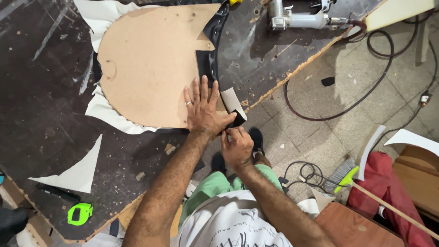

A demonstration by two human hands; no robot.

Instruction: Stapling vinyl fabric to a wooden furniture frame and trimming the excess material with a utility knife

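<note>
1. The dark, scratched worktable [41,114] fills the left and upper part of the view; its edge runs diagonally from upper right down toward the person.
2. A large rounded fibreboard panel [146,64] lies flat on the table, over a white fabric sheet [107,112] that shows around its left and lower edges.
3. A strip of black covering material [208,61] runs along the panel's right side, folded over the edge near the table's rim.
4. The left hand [203,112] lies flat, fingers spread, pressing on the lower right corner of the panel; it grips nothing and wears a ring.
5. The right hand [237,145] is curled closed just beside the left thumb, pinching the end of the black covering material where its pale underside [232,101] curls up at the table edge.
6. A pneumatic stapler [297,18] rests at the far edge of the table, well apart from the hands, with a dark hose [366,98] looping over the tiled floor.
7. A triangular white fabric offcut [80,174] lies on the near left of the table.
8. A bright green tape measure [80,213] sits near the offcut, beside a black marker [57,193].
</note>
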